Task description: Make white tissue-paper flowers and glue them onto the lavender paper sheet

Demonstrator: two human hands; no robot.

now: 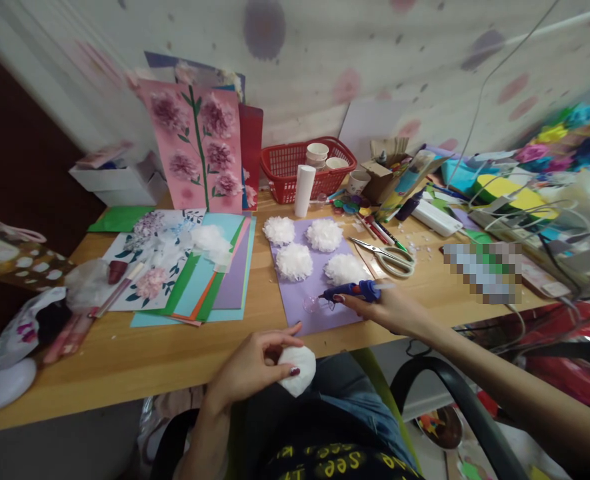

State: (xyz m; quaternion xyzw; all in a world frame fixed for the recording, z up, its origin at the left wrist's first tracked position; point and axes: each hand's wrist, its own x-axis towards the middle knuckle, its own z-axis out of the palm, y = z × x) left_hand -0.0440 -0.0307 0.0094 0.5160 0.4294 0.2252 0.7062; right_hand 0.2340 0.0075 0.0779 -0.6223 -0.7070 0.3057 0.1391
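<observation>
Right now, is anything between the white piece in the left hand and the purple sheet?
Yes: fingers of the left hand lie just beyond the white piece; then the glue gun in the right hand overhangs the purple sheet.

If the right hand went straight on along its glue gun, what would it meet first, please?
Probably the translucent pinkish circle on the purple sheet, though depth is unclear.
</observation>
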